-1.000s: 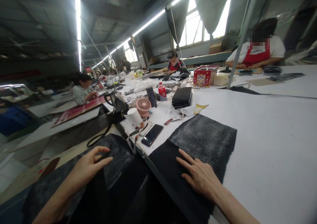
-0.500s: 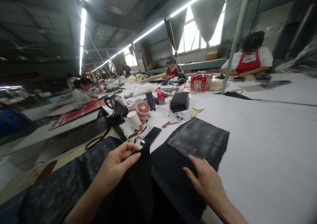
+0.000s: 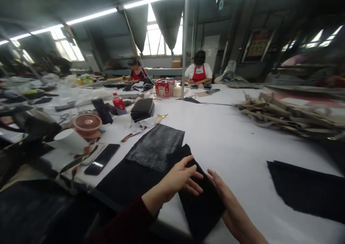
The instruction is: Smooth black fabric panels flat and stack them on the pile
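Note:
A black piece of fabric (image 3: 198,215) lies slanted in front of me at the table's near edge. My left hand (image 3: 178,179) is over its upper part, fingers spread and pointing right. Along its right edge is my right hand (image 3: 229,201), fingers stretched out; whether its hidden side grips the edge is not clear. Left of my hands rests another black fabric piece (image 3: 126,181), with a mottled grey piece (image 3: 159,143) on its far part. The slanted fabric overlaps the grey piece's near right corner.
A phone (image 3: 102,159), a pink fan (image 3: 87,125), a red bottle (image 3: 118,104) and a stack of dark pieces (image 3: 142,109) stand left. More black fabric (image 3: 309,190) and a beige heap (image 3: 285,111) lie right. A pole (image 3: 185,46) rises beyond; people sit across the table.
My view has swung right. My left hand has let go of the fabric it pinched at the left and spread its fingers. Both hands are now at a slanted black fabric piece.

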A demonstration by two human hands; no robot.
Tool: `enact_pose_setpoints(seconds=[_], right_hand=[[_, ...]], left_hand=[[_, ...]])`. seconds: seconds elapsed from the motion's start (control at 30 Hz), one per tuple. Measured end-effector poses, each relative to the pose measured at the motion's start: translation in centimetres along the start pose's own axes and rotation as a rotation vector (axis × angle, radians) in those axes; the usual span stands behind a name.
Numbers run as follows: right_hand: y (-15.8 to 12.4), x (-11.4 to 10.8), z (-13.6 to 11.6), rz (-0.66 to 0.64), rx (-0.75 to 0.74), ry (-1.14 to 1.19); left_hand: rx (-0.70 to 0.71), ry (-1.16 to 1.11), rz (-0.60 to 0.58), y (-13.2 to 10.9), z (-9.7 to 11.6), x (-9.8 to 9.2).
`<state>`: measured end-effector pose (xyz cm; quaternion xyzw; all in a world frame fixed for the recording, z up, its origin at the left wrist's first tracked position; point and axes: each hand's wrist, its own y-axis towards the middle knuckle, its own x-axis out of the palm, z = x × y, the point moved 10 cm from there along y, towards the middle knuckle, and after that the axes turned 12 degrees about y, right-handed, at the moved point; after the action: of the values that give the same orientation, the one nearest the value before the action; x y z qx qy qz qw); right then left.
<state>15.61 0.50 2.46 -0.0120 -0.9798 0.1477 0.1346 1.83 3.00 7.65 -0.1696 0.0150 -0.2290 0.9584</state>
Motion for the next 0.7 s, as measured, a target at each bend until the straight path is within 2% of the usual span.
enact_pose_setpoints(seconds=[0.1, 0.2, 0.27, 0.4, 0.5, 0.6, 0.7], right_hand=[[0.0, -5.2, -0.7, 0.136, -0.146, -0.128], [0.1, -7.8, -0.5, 0.185, -0.211, -0.282], [0.2, -8.3, -0.3, 0.205, -0.239, -0.401], [0.6, -7.2, -0.5, 0.186, -0.270, -0.503], [0.9, -6.7, 0.1, 0.120, -0.210, -0.368], [0.4, -6.8, 1.7, 0.020, -0.058, -0.133], [-0.9, -8.1, 2.5, -0.006, 0.051, -0.035]], left_hand=[[-0.057, -0.051, -0.043, 2.0, -1.3, 1.7], [-0.069, 0.067, 0.004, 3.5, -2.2, 1.8], [-0.046, 0.157, 0.005, 4.3, -2.5, 2.2], [0.041, 0.319, -0.032, 5.7, -1.7, 3.4], [0.195, 0.626, 0.082, 6.6, 1.0, 2.8], [0.305, 0.842, 0.210, 7.6, 3.4, 1.7], [0.371, 0.993, 0.195, 8.4, 3.7, 2.1]])
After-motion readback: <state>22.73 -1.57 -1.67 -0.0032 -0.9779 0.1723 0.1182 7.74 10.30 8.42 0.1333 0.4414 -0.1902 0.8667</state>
